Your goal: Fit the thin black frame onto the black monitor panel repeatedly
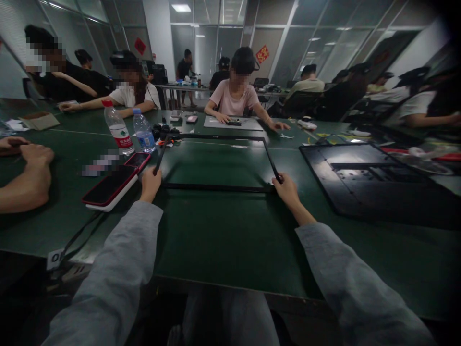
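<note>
A thin black rectangular frame [219, 188] spans the space between my hands, and the green table [230, 240] shows through its opening. My left hand [150, 184] is closed round the frame's left side, close to its near corner. At the right near corner, my right hand [287, 190] grips the other side with its fingers wrapped on the bar. Whether the far bar touches the table I cannot tell. Left of my left hand lies a phone with a red edge [108, 185] on a white object.
Two bottles, one red-capped [119, 132] and one blue-capped [144, 134], stand at the back left. A large black panel [378, 187] lies at the right. Another person's arm [32, 182] rests at the left edge; a person in pink [237, 93] sits opposite.
</note>
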Available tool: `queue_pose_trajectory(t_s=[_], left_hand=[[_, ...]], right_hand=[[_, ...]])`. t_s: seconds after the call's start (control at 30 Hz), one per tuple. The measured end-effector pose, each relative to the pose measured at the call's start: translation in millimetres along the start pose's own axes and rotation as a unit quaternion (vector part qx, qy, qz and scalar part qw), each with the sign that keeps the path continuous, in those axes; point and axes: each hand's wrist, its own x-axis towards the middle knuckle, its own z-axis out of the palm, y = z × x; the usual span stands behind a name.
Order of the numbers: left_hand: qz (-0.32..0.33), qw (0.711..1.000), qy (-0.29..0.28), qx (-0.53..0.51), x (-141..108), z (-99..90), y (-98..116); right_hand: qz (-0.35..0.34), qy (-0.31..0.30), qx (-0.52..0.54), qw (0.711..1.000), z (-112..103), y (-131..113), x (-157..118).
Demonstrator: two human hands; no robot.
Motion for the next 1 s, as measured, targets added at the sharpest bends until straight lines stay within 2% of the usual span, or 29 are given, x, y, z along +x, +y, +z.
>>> queue_pose_trajectory(t_s=[0.1,0.27,0.4,0.53,0.63,0.7,0.8,0.9,1.0], left_hand=[[-0.012,0.996,-0.032,0.088,-8.0,-0.6,8.2],[0.024,0.982,-0.041,0.184,-15.4,-1.0,17.0],[0.042,0.974,-0.058,0.217,-14.9,-4.6,19.6],[0.054,0.969,-0.075,0.230,-15.3,-7.3,21.5],[0.050,0.975,-0.071,0.206,-17.8,-7.0,23.4],[0.055,0.984,-0.039,0.165,-19.7,-6.9,25.9],[0.092,0.991,0.064,0.066,-21.0,-9.1,31.2],[0.135,0.977,0.160,-0.032,-20.3,-12.7,34.8],[0.139,0.966,0.200,-0.089,-18.8,-14.0,34.3]], right_hand=[[0.003,0.007,-0.067,0.998,-0.9,7.7,5.8],[0.053,0.012,-0.148,0.988,-2.6,3.7,3.4],[0.091,-0.015,-0.168,0.981,-5.7,-9.5,-0.2],[0.094,-0.042,-0.182,0.978,-7.9,-14.6,-0.9],[0.086,-0.032,-0.163,0.982,-7.1,-14.5,-0.8],[0.070,-0.016,-0.122,0.990,-6.8,-16.4,-1.6],[0.046,0.034,-0.043,0.997,-9.2,-25.5,-5.9],[0.008,0.108,-0.026,0.994,-14.5,-38.8,-13.3],[-0.025,0.142,-0.033,0.989,-18.6,-48.9,-19.6]])
